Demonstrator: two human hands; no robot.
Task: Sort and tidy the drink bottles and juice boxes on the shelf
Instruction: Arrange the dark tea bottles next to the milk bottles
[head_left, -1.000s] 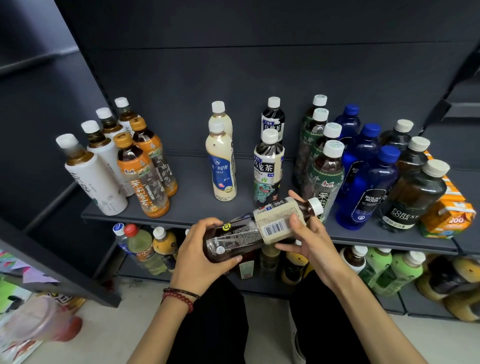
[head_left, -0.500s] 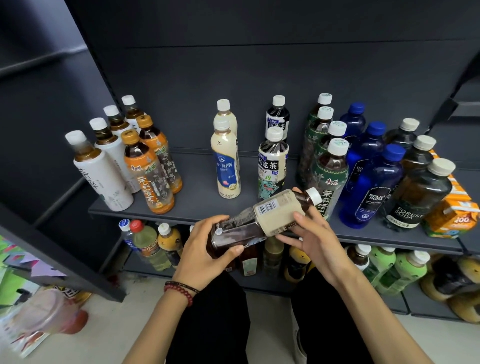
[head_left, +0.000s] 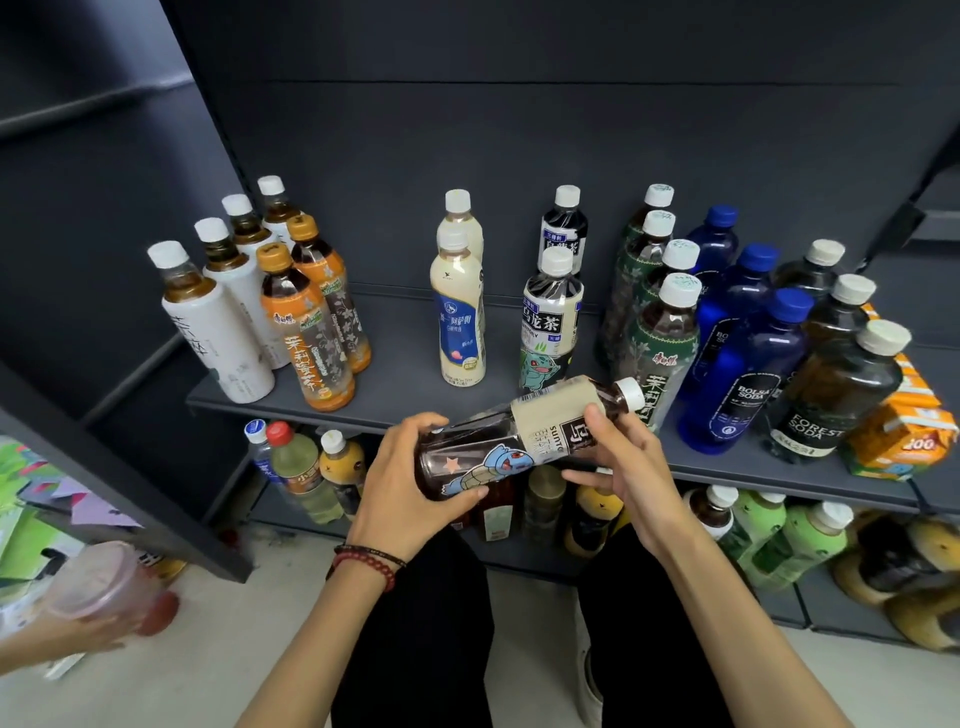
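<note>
A dark oolong tea bottle (head_left: 524, 439) with a cream label and white cap lies sideways in front of the shelf edge, cap pointing right. My left hand (head_left: 402, 493) grips its base end. My right hand (head_left: 621, 467) holds the label end near the neck. On the dark shelf (head_left: 395, 374) stand two matching oolong bottles (head_left: 550, 317), two milky bottles (head_left: 460, 306), white-labelled tea bottles (head_left: 218, 327), orange jasmine tea bottles (head_left: 306, 332), green-labelled tea bottles (head_left: 660, 332), blue soda bottles (head_left: 743, 364), dark Forest Soda bottles (head_left: 836, 384) and orange juice boxes (head_left: 904, 426).
A lower shelf (head_left: 519, 556) holds more bottles, green ones (head_left: 779, 535) at right. At lower left another person's hand holds a clear plastic cup (head_left: 104, 587). A dark shelf side panel (head_left: 130, 478) juts out at left. My black-trousered legs fill the bottom centre.
The held bottle has been rotated about its long axis: the barcode side faced up before, now the cartoon turtle print and lettering face up. Both hands stayed in about the same place.
</note>
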